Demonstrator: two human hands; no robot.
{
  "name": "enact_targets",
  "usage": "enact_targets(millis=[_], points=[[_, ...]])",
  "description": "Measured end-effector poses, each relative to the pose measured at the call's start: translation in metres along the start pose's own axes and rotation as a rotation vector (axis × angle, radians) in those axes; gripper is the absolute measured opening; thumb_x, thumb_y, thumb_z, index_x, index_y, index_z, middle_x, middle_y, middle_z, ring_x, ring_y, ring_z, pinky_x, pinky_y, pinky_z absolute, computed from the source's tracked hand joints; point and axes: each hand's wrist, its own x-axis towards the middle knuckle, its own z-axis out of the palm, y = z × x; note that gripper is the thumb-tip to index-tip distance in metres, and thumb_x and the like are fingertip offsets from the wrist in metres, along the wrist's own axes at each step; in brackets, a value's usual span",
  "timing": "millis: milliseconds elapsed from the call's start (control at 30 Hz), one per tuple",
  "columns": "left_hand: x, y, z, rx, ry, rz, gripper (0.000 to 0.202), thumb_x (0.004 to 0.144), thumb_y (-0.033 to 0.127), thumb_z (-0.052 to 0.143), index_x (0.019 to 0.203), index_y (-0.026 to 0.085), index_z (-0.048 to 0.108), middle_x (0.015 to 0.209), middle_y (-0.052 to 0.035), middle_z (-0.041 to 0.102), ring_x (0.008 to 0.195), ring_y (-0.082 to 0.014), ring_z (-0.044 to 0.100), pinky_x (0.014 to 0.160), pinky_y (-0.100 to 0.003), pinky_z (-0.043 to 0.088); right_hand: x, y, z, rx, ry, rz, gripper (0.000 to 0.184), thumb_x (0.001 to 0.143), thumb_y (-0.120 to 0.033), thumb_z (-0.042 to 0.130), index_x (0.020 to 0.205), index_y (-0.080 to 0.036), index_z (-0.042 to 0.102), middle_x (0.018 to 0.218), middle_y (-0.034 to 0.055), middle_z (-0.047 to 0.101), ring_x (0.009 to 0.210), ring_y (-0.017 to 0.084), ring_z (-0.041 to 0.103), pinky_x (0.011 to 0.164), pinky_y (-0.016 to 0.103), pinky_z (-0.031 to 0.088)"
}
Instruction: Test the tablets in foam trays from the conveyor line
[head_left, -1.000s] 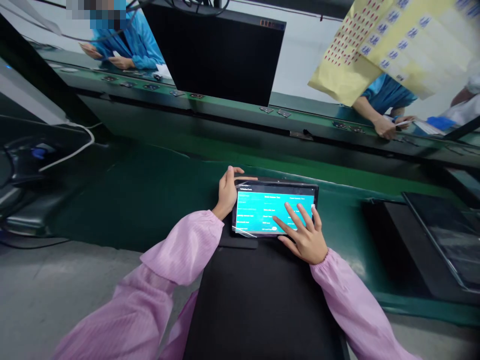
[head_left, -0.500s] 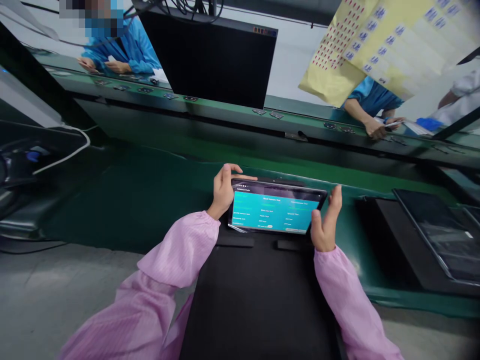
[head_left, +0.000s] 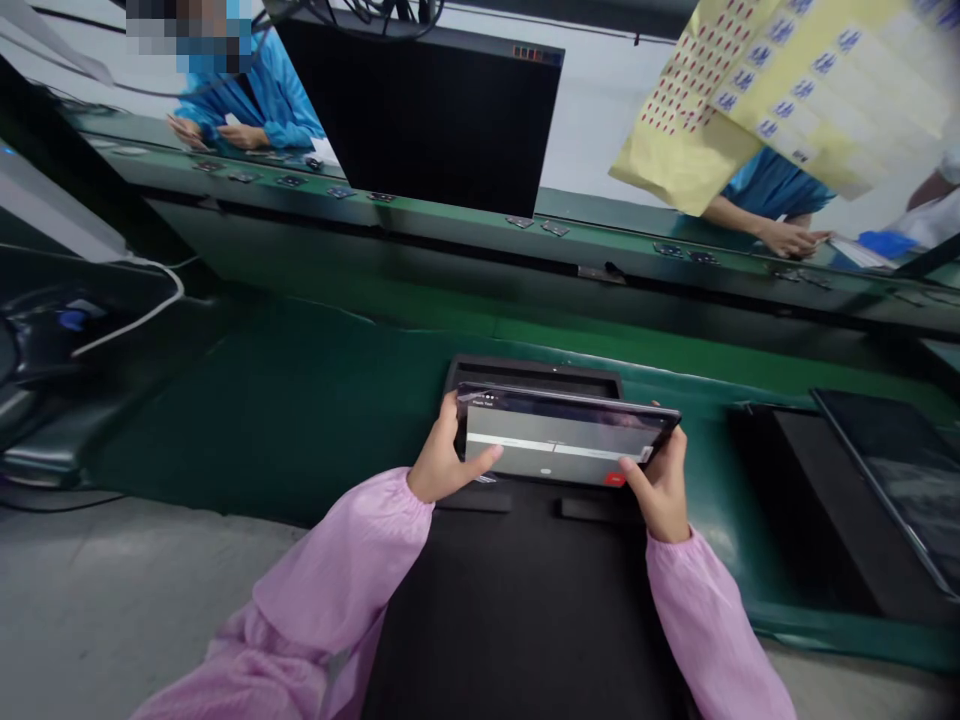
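Observation:
A tablet (head_left: 559, 440) with a lit grey screen is held up, tilted, between my two hands. My left hand (head_left: 446, 458) grips its left end, the thumb lying over the lower part of the screen. Around the right end closes my right hand (head_left: 666, 485), its thumb at the screen beside a red button at the bottom right. The fingers behind the tablet are mostly hidden. Just behind and below it is a black tray-like stand (head_left: 536, 370) with a raised rim. A black flat board (head_left: 525, 600) stretches from there toward me.
More dark tablets (head_left: 892, 470) lie on black trays at the right of the green bench mat (head_left: 300, 400). A black monitor (head_left: 427, 110) and yellow label sheets (head_left: 810, 90) hang ahead. Two people in blue (head_left: 281, 100) work beyond. A white cable (head_left: 161, 300) curves at the left.
The tablet has come up off the stand toward me and right. My left hand moved from its top edge to its left end. The screen went from a blue menu to grey.

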Motion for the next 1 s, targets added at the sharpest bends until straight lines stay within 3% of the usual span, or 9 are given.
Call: enact_targets(millis=[200,400,500,633,767,900,1000], points=[[0.010,-0.002,0.006,0.059,0.001,-0.101,0.088,0.075,0.039,0.077,0.143,0.019,0.025,0.138,-0.0176,0.050,0.128,-0.0319,0.053,0.111,-0.050,0.042,0.008,0.004,0.004,-0.078,-0.034,0.065,0.084,0.078,-0.045,0.076,0.145,-0.027,0.030,0.147,0.0119,0.039,0.137,0.026,0.039,0.117,0.049,0.026],[0.003,-0.006,0.003,0.098,0.017,-0.085,0.095,0.074,0.043,0.078,0.146,0.021,0.020,0.148,-0.0192,0.041,0.137,-0.0338,0.044,0.115,-0.053,0.038,0.000,0.005,0.001,-0.079,-0.022,0.034,0.084,0.079,-0.047,0.074,0.145,-0.027,0.026,0.143,0.0130,0.039,0.135,0.027,0.041,0.115,0.051,0.029],[-0.010,-0.002,0.000,0.118,-0.031,-0.003,0.105,0.069,0.041,0.083,0.147,0.022,0.017,0.138,-0.0189,0.050,0.128,-0.0338,0.054,0.109,-0.054,0.044,-0.011,0.005,-0.005,-0.145,-0.058,-0.021,0.095,0.076,-0.045,0.078,0.148,-0.026,0.020,0.145,0.0157,0.033,0.134,0.030,0.040,0.113,0.055,0.031],[-0.021,0.000,0.001,0.143,-0.049,0.202,0.097,0.073,0.034,0.081,0.145,0.025,0.016,0.113,-0.0107,0.063,0.106,-0.0277,0.068,0.097,-0.049,0.055,-0.022,0.000,-0.008,-0.247,-0.065,-0.117,0.109,0.070,-0.046,0.083,0.150,-0.024,0.012,0.143,0.0172,0.029,0.127,0.031,0.045,0.109,0.057,0.036],[-0.023,0.001,0.002,0.200,-0.025,0.284,0.093,0.077,0.030,0.077,0.144,0.025,0.014,0.107,-0.0084,0.062,0.098,-0.0250,0.069,0.093,-0.048,0.056,-0.025,-0.005,-0.007,-0.357,-0.040,-0.226,0.109,0.071,-0.047,0.083,0.151,-0.025,0.013,0.136,0.0151,0.033,0.119,0.029,0.050,0.104,0.055,0.041],[-0.034,0.007,0.001,0.311,0.011,0.341,0.087,0.071,0.029,0.082,0.139,0.026,0.027,0.097,-0.0046,0.057,0.091,-0.0243,0.065,0.086,-0.048,0.058,-0.036,-0.010,-0.012,-0.337,-0.054,-0.284,0.106,0.068,-0.037,0.087,0.148,-0.027,0.019,0.118,0.0103,0.046,0.098,0.026,0.059,0.087,0.051,0.052],[-0.051,0.010,0.002,0.259,-0.003,0.367,0.086,0.072,0.023,0.079,0.142,0.030,0.029,0.105,-0.0061,0.055,0.099,-0.0245,0.063,0.086,-0.047,0.059,-0.052,-0.015,-0.020,-0.313,-0.095,-0.291,0.105,0.065,-0.029,0.089,0.146,-0.030,0.023,0.116,0.0083,0.050,0.097,0.027,0.063,0.091,0.053,0.051]])
